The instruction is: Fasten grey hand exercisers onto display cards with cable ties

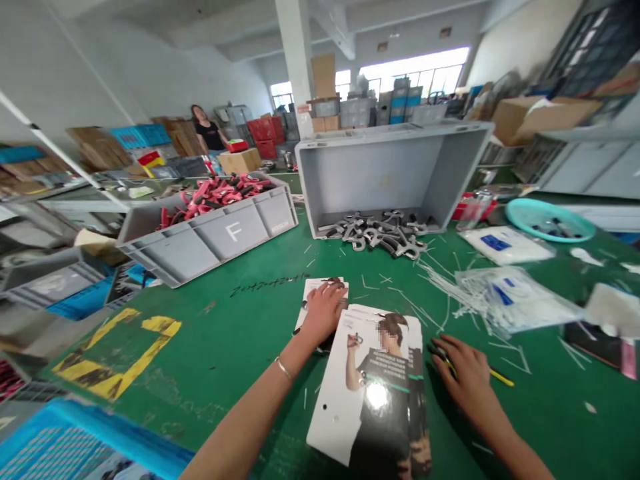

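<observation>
My left hand (pixel 325 310) lies over a small printed card (pixel 311 288), its fingers stretched across the top. Part of that card is hidden under the hand. Nearer to me lies an overlapping pile of larger printed cards (pixel 340 400) with a picture of a person on them. To their right, my right hand (pixel 463 370) is closed around a small hand tool with yellow-and-black handles (pixel 501 378); its working end is hidden. Grey hand grips (pixel 380 233) spill from a tipped grey crate (pixel 370 173) beyond the cards.
A grey bin (pixel 215 233) full of red and black grips (pixel 220 192) stands at left. White plastic ties (pixel 450 290) are scattered at right beside plastic bags (pixel 515 300) and a turquoise tray (pixel 550 220). A blue basket (pixel 75 440) is at lower left. Another person (pixel 207 133) stands behind.
</observation>
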`<state>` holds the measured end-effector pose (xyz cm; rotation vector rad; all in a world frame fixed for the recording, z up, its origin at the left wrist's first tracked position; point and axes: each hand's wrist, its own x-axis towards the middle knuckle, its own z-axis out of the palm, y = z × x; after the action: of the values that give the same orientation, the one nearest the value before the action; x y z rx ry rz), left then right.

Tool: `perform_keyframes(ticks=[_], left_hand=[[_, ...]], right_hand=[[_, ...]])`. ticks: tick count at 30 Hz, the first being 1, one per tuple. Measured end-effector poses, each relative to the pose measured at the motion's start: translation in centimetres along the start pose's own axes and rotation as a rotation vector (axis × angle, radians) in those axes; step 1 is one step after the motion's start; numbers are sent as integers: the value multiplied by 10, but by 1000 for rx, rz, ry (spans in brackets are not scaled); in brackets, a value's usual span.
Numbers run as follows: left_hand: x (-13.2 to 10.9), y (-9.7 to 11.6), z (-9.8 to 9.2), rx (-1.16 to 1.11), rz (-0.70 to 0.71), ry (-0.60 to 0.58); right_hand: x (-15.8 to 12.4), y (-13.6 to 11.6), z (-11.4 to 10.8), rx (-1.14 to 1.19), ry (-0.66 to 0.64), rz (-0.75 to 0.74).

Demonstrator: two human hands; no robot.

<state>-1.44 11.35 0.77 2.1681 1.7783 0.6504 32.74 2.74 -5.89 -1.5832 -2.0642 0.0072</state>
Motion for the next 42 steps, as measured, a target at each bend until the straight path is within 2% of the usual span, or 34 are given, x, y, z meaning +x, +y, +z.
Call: perform_keyframes(ticks=[1, 3, 5, 7, 9, 13, 15, 16, 18, 20, 23, 26, 27, 29, 31, 33, 36, 39, 40, 42], left_hand=[[2, 3, 8, 81, 61, -45], [3, 3, 16, 106, 67, -74], [-3, -10, 13, 146, 51, -71], [-16, -36, -2, 212, 32, -66], [-37, -73, -23, 364, 42, -80], [-87, -150, -66, 519, 45, -124], [-106, -171, -78, 553, 23, -134], [-111, -174, -81, 567, 5, -120], [-113, -163, -81, 565, -24, -46], [-101, -127, -77, 485, 0, 68], [-67, -38, -76, 201, 206, 196], [-29, 54, -81, -31, 504, 210], [-18, 78, -82, -36, 584, 188], [-3, 108, -85, -30, 622, 125], [2, 118, -86, -110, 587, 72], [-3, 118, -87, -250, 516, 70], [-18, 113, -89, -335, 432, 124], [-35, 102, -87, -325, 421, 96], [-42, 93, -84, -355, 394, 83], [-61, 69, -75, -488, 240, 65]], right_hand=[[1, -2, -4, 17, -4, 10], [4, 0, -14, 51, -28, 35], [10, 6, -25, 81, -44, 66], [19, 14, -33, 90, -84, 120], [31, 22, -35, 45, -171, 189], [62, 26, -17, -87, -290, 290], [78, 25, -7, -124, -308, 309], [84, 25, -5, -141, -317, 310], [97, 25, -9, -173, -314, 299], [107, 22, -26, -201, -280, 269], [119, 5, -67, -198, -205, 143], [126, -33, -112, -25, -119, -152], [128, -47, -125, 50, -103, -241], [130, -73, -145, 167, -82, -328], [132, -93, -155, 278, -64, -300], [134, -106, -153, 490, -64, -181], [136, -123, -129, 931, -174, 39], [127, -133, -98, 1183, -275, 173], [121, -132, -89, 1233, -247, 221], [99, -121, -75, 1349, -95, 355]])
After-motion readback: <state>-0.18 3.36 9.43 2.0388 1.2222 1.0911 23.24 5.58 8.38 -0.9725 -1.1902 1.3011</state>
